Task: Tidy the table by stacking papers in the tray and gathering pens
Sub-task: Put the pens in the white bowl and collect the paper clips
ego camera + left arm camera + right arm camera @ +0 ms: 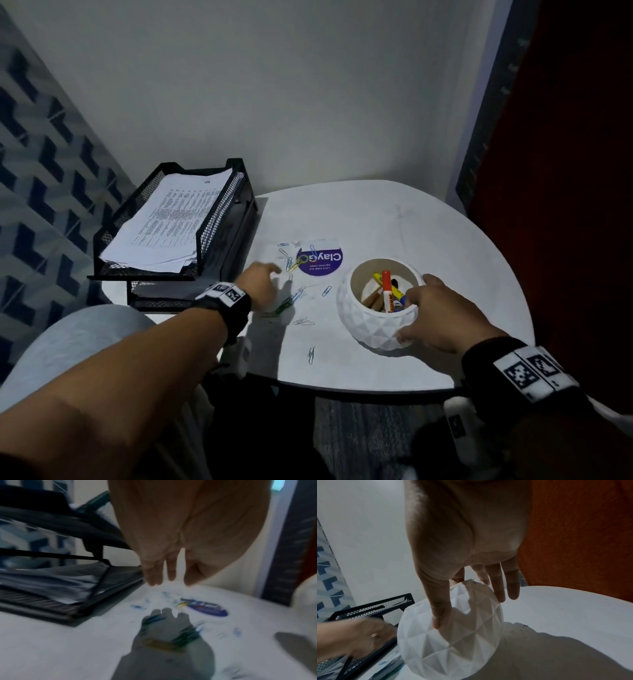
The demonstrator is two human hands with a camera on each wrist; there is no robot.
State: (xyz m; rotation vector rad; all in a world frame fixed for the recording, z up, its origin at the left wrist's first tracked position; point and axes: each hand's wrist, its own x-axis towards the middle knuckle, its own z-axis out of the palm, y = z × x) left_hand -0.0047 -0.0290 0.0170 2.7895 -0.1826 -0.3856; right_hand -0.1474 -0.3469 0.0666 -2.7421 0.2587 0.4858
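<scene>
A white faceted bowl (373,329) (453,635) stands on the round white table (394,219) and holds several markers (386,289). My right hand (428,318) (471,595) grips the bowl's right side, thumb on its near wall and fingers over the rim. A black mesh tray (219,212) (72,609) at the left holds a stack of printed papers (164,226). My left hand (263,277) (164,574) hovers above scattered coloured paper clips (291,263), fingers straight and empty.
A purple round sticker (320,262) lies on a sheet by the clips. More clips (311,354) lie near the table's front edge. A white wall stands behind, a red panel (565,171) at the right, and a patterned wall at the left.
</scene>
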